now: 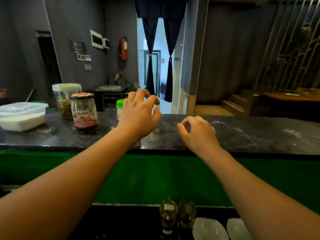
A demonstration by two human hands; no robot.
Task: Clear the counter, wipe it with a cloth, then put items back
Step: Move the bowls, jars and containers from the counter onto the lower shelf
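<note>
A dark marble counter (pixel 242 134) runs across the view. My left hand (pixel 138 115) reaches to its far edge, and its fingers curl round a small white container (pixel 156 108), most of which is hidden by the hand. A green-lidded jar (pixel 119 108) stands just to the left of that hand. Further left are a red-lidded jam jar (pixel 84 112), a clear jar of beans (pixel 65 101) and a lidded plastic box (pixel 22 116) with white contents. My right hand (pixel 199 132) hovers over the middle of the counter with loosely curled fingers and holds nothing.
White smears mark the counter's right half (pixel 225 125). Below the green counter front (pixel 155 179), a lower shelf holds two glass bottles (pixel 168 213) and two white plates (pixel 209 229). A curtained doorway (pixel 161 66) lies beyond the counter, with wooden steps (pixel 233 103) to its right.
</note>
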